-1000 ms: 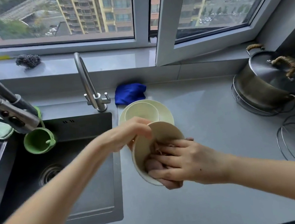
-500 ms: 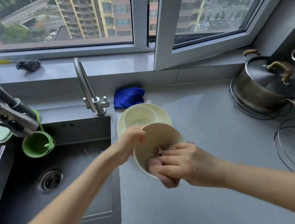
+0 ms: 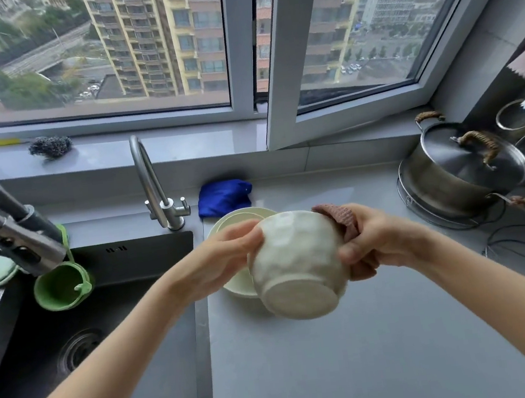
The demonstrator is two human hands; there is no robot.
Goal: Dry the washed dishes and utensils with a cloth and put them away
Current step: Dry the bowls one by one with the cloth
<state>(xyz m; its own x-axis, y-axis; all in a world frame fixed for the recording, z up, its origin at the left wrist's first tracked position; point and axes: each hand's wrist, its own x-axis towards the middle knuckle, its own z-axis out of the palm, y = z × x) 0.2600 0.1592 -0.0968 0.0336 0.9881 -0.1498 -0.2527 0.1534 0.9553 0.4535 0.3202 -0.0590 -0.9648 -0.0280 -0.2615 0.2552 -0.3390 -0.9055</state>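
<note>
Cream ceramic bowl [image 3: 295, 261] held in the air between both hands, turned so its foot ring faces the camera and its mouth points away toward the window. Left hand [image 3: 225, 259]: fingers curled onto the bowl's left wall near the rim, steadying it. Right hand [image 3: 372, 241]: pinching a pinkish-brown cloth [image 3: 339, 219] against the bowl's right wall, thumb pressed on the outside; the cloth bunches up over the knuckles.

Just beyond and below the left hand, a pale plate [image 3: 235, 284] with a smaller dish [image 3: 240, 219] on it sits on the grey table [image 3: 339, 354], partly hidden by the bowl. Blue rag [image 3: 223, 197] lies further off, against the wall. Black sink [image 3: 103, 317] well to the left of the left hand.

Step judged: wiping the bowl's outside; plates not yet dried.

Risks: the glaze may be wet, and the left grip is fingertips only, so a hard wipe from the right could twist the bowl loose. It hangs over the plates, so a drop would likely chip both.
</note>
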